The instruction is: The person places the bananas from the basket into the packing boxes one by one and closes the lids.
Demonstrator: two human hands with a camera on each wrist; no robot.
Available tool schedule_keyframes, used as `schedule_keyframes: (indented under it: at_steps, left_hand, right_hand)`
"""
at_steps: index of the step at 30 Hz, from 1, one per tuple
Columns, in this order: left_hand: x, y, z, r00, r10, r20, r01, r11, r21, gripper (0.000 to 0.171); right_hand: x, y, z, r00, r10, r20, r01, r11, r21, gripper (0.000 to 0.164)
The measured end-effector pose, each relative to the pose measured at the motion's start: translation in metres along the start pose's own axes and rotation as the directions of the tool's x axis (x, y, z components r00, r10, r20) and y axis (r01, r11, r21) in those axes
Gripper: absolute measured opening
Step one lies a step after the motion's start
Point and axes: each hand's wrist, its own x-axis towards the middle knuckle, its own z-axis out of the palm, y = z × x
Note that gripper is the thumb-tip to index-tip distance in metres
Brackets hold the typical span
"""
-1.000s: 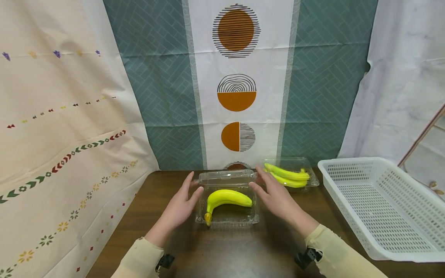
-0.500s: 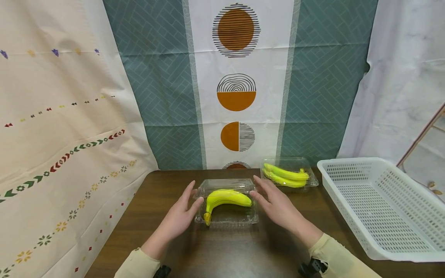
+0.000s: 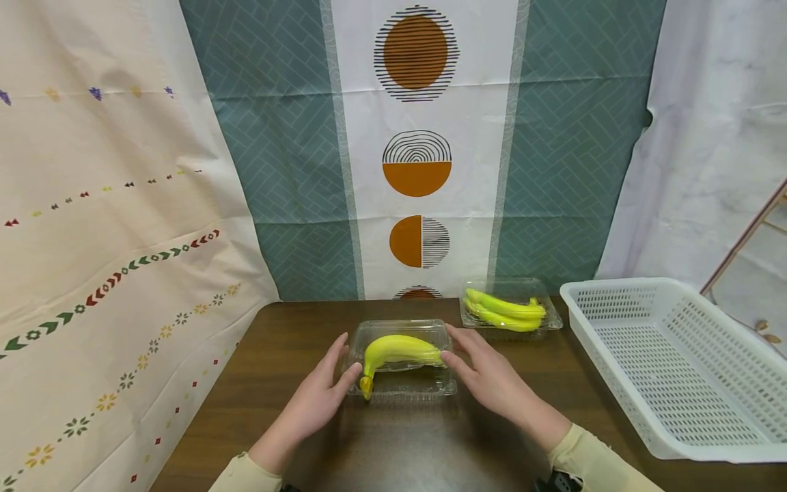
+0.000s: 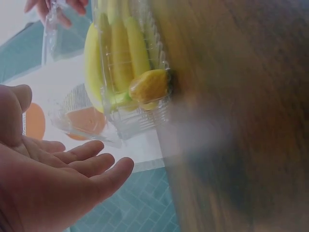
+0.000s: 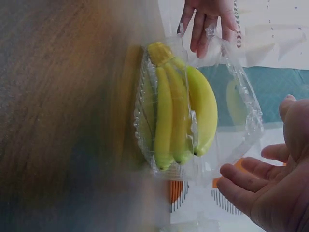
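Observation:
A bunch of yellow bananas point(image 3: 402, 348) lies in a clear plastic clamshell box point(image 3: 412, 394) in the middle of the table, its stem end toward the front left. The hinged lid point(image 3: 399, 326) tilts over the fruit; the wrist views show it raised at an angle from the base. At the box's left side is my left hand point(image 3: 316, 396), fingers extended and spread from the thumb, fingertips right at the lid's edge. My right hand point(image 3: 492, 376) mirrors it on the right side, fingers loosely extended by the lid corner. Both palms face inward.
Behind and to the right, a second clear clamshell point(image 3: 555, 321) holds more bananas point(image 3: 507, 316). A white perforated plastic basket point(image 3: 719, 452) stands at the right of the dark wooden table point(image 3: 393, 444). Patterned cloth point(image 3: 301, 164) hangs close behind the table's back edge.
The lid has swung from standing up at the back to forward and down over the bananas. Both hands have come slightly toward the front with it.

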Motion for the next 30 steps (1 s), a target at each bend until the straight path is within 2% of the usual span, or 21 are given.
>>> schedule_keyframes:
  at_steps: [8, 17, 25, 30]
  left_hand:
    - [-0.005, -0.005, 0.004, 1.000, 0.022, 0.000, -0.022, 0.999, 0.024, 0.077]
    - [-0.010, -0.009, 0.008, 1.000, -0.006, 0.026, 0.005, 0.999, 0.035, 0.082]
    - [-0.009, -0.011, 0.007, 1.000, -0.007, 0.025, 0.007, 1.000, 0.025, 0.082]
    - [-0.007, -0.012, 0.006, 1.000, -0.029, 0.000, 0.029, 0.999, 0.017, 0.075]
  right_hand:
    - [-0.005, 0.001, 0.006, 1.000, 0.020, 0.002, -0.020, 1.000, -0.002, 0.065]
    - [-0.007, 0.004, 0.012, 0.999, 0.038, 0.012, -0.037, 0.999, -0.033, 0.070]
    - [-0.009, 0.007, 0.014, 0.999, 0.035, 0.014, -0.035, 0.999, -0.025, 0.063]
    - [-0.009, 0.010, 0.015, 0.999, 0.044, 0.010, -0.044, 0.999, -0.012, 0.056]
